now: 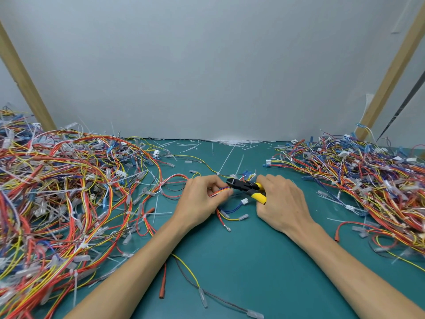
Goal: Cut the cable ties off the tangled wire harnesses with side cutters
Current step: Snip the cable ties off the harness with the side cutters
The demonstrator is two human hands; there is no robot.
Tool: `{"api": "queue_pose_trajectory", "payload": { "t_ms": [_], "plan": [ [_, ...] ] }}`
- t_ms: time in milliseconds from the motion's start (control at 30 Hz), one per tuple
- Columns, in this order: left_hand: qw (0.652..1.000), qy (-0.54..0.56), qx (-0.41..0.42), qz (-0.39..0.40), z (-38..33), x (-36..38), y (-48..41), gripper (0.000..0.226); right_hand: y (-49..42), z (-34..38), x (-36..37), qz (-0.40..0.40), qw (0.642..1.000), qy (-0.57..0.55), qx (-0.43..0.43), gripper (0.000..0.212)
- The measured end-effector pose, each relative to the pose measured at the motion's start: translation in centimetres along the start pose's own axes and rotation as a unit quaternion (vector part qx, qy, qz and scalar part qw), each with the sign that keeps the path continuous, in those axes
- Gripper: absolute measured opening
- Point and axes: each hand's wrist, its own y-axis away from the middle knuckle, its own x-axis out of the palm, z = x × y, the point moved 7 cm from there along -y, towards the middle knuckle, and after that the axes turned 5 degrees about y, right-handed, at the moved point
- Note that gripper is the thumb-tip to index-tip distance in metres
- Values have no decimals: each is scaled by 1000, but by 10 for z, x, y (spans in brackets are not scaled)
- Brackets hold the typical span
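Harness (221, 192) wires lie mid-table (241, 261) between our hands; our left hand (202, 201) pinches a thin bundle of them between thumb and curled fingers, just above the green surface; our right hand (280, 203) wraps round the yellow handles of the cutters (247, 187), whose black nose meets the bundle at our left fingertips; whether the blades are closed we cannot tell; left pile (69, 192) and right pile (368, 180) flank us.

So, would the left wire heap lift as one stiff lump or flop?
Likely flop: the left wire heap is thin looping strands. Probably drags neighbours along, since strands cross and white ties bind some. Likely light for its bulk.
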Motion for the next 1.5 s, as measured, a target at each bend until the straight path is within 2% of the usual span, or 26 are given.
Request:
{"api": "queue_pose_trajectory", "payload": {
  "t_ms": [133, 267, 500, 600, 733, 833, 967, 1033, 1100, 1167, 1233, 1300, 1333, 1400, 1433, 1500],
  "plan": [
    [1000, 0, -1, 3, 1, 0, 0, 15, -1, -2, 2, 8, 1000, -2, 12, 19],
    [1000, 3, -4, 4, 3, 1, -1, 15, -1, -1, 3, 20, 1000, 5, 1, 13],
    [1000, 7, -11, 2, 8, 2, -3, 12, -1, 1, 3, 30, 1000, 4, 4, 19],
    [1000, 8, -13, 2, 8, 1, -3, 11, -2, -2, 5, 38, 999, 8, 26, 11],
    [1000, 18, -16, 1, 9, 1, -4, 12, -1, -1, 3, 20, 1000, 13, 9, 19],
    [999, 24, -28, 8, 10, 2, -3, 11, -1, -2, 3, 32, 999, 23, 19, 18],
    [996, 37, -63, 58, 10, 4, -1, 11, 0, -1, -3, -15, 1000, 12, 22, 15],
    [986, 76, -104, 109, 8, 6, -3, 27, 1, -2, -8, -48, 999, 8, 22, 13],
    [957, 165, -161, 175, 5, 16, 0, 37, 1, -3, -9, -61, 998, 4, 22, 13],
    [926, 231, -195, 228, -1, 25, 7, 36, 2, -5, -9, -65, 998, -1, 21, 14],
    [906, 278, -205, 243, -2, 27, 11, 32, 2, -5, -8, -58, 998, -8, 18, 17],
    [908, 297, -201, 218, -1, 26, 10, 29, 1, -5, -7, -49, 998, -26, 17, 23],
    [929, 268, -178, 184, 0, 24, 7, 27, 0, -6, -6, -43, 998, -38, 20, 24],
    [988, 108, -78, 77, -1, 14, -1, 22, -1, -8, -4, -35, 997, -60, 27, 21],
    [999, 29, -21, 26, -6, 9, -3, 20, -1, -9, -3, -33, 997, -66, 29, 20],
    [998, -20, 45, -25, -14, 2, -2, 16, -1, -7, 0, -22, 997, -73, 19, 22]
  ]
}}
